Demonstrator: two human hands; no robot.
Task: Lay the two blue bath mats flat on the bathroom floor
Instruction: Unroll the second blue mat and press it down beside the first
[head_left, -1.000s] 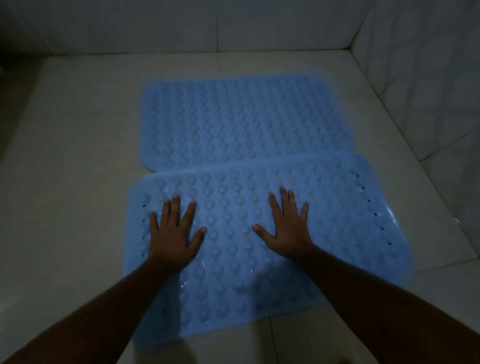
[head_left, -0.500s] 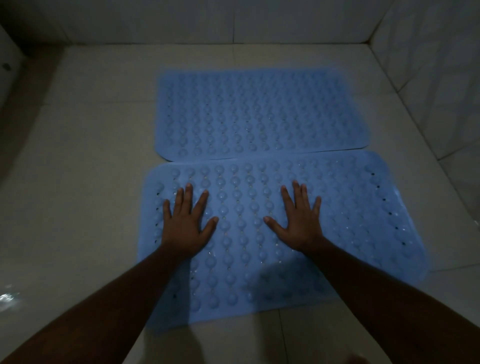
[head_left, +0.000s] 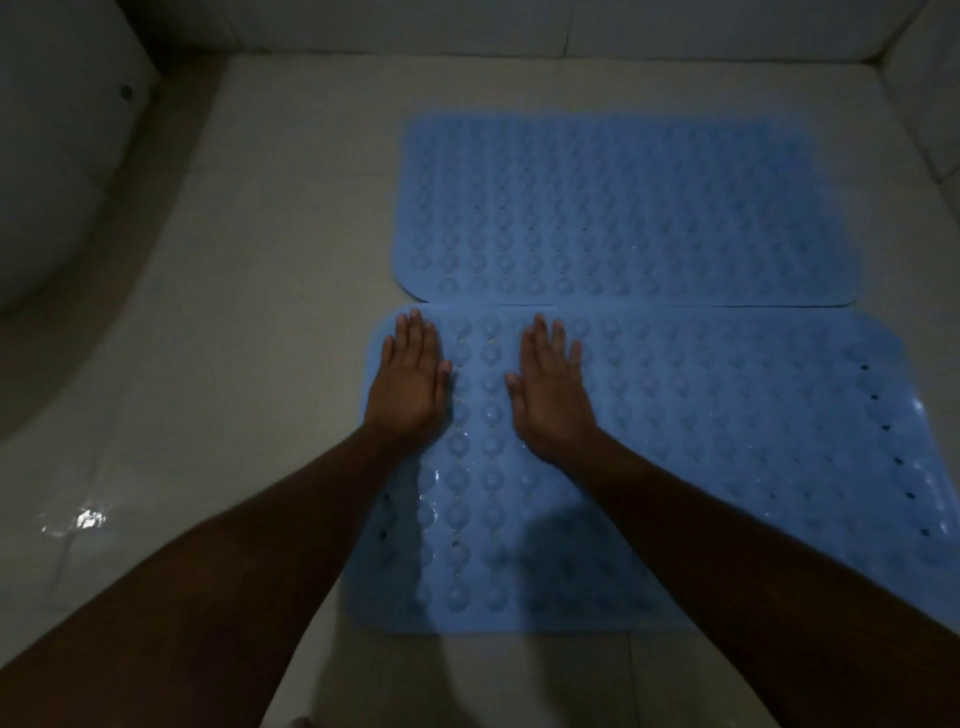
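Note:
Two blue bath mats with raised bumps lie flat on the pale tiled floor, one behind the other, their long edges touching. The far mat (head_left: 623, 208) is untouched. On the near mat (head_left: 727, 441), both my hands rest palm down with fingers straight and close together. My left hand (head_left: 410, 379) presses the mat's far left corner. About a hand's width to its right lies my right hand (head_left: 550, 395). Neither hand grips anything. My forearms hide part of the near mat's front edge.
A curved white fixture (head_left: 57, 171) bulges in at the left, with a shadowed gap along its base. Tiled walls (head_left: 924, 78) close off the back and right. A wet, shiny patch (head_left: 83, 519) glints on the floor at the left.
Both hands slid left and forward across the near mat, from its middle to its far left corner, and the fingers closed together. The view shifted left, bringing the curved fixture in.

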